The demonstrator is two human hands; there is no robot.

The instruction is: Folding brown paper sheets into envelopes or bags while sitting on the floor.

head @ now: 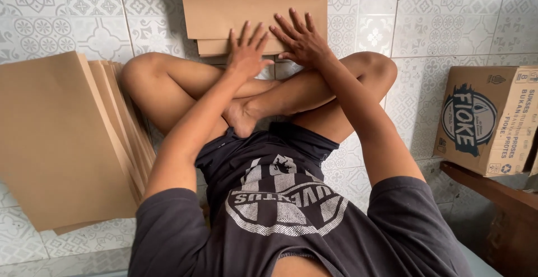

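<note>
A patterned tile floor point(448, 25) carries everything here, with the person sitting cross-legged on it. To their left lies the biggest pile, a fanned stack of flat cardboard sheets point(56, 137), untouched by either hand. In front of the knees sits a smaller pile of folded cardboard pieces point(246, 8), and both hands rest on its near edge: the left hand point(246, 53) and the right hand point(300, 39) lie flat, fingers spread wide and gripping nothing, pressing down on the top piece. A printed cardboard box point(487, 120) stands well apart on the right beside what seems a dark wooden bench point(493, 198), only partly visible. Judging by the piles, much cardboard remains unworked.
</note>
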